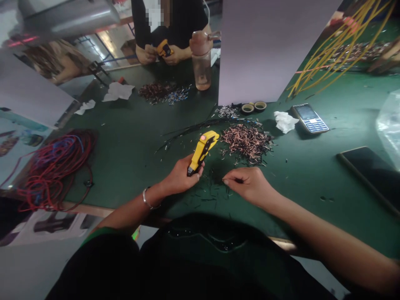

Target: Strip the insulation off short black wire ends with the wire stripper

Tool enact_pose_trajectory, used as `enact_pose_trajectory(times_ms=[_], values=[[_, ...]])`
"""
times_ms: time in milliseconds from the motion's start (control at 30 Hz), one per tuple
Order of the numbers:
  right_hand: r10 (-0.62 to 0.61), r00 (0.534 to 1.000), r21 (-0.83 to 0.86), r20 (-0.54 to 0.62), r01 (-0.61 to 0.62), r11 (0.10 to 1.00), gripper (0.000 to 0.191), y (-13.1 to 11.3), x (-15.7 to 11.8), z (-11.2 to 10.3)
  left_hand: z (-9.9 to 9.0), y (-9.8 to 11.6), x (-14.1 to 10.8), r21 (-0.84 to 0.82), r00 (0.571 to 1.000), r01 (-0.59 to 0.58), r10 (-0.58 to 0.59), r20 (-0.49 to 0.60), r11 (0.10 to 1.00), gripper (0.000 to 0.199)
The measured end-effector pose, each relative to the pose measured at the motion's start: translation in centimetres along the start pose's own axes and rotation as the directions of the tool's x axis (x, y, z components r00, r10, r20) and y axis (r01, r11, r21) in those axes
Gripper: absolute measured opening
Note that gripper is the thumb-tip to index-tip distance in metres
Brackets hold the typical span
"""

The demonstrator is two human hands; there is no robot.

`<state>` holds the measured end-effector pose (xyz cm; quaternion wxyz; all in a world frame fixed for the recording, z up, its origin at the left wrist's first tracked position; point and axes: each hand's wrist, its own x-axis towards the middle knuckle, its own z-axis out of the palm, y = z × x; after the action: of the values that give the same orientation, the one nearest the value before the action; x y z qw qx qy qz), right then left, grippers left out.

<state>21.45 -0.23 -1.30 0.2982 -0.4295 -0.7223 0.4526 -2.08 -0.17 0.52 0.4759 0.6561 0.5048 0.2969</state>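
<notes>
Yellow-and-black wire strippers [201,152] are gripped in my left hand [183,177], their jaws tilted up and to the right. My right hand [246,183] is closed in a pinch low over the green table, but whatever is between its fingertips is too small to make out. Just beyond both hands lies a heap of short wire pieces with bare copper ends [246,141]. Longer black wires [193,126] stretch left from behind that heap. Dark bits of cut insulation [208,198] are scattered on the table between and below my hands.
A coil of red and blue wire [59,166] lies at the left. Tape rolls [253,107], crumpled tissue [286,121], a keypad phone [310,118] and a smartphone [371,173] lie to the right. Across the table, past a bottle [201,62], a co-worker's hands [165,52] hold a yellow tool.
</notes>
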Motion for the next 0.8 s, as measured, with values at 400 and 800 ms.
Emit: enact_pose_trajectory(times_ms=[400, 800], values=[[0.301, 0.951, 0.288, -0.076, -0.268, 0.919, 0.02, 0.0, 0.9, -0.7, -2.2, -1.4, 1.1, -0.525, 0.995, 0.061, -0.008, 0.102, 0.849, 0.049], [0.336, 0.932, 0.395, -0.136, -0.261, 0.881, 0.024, 0.0, 1.3, -1.2, -2.7, 0.6, 0.5, -0.486, 0.979, 0.157, -0.071, 0.192, 0.859, 0.051]])
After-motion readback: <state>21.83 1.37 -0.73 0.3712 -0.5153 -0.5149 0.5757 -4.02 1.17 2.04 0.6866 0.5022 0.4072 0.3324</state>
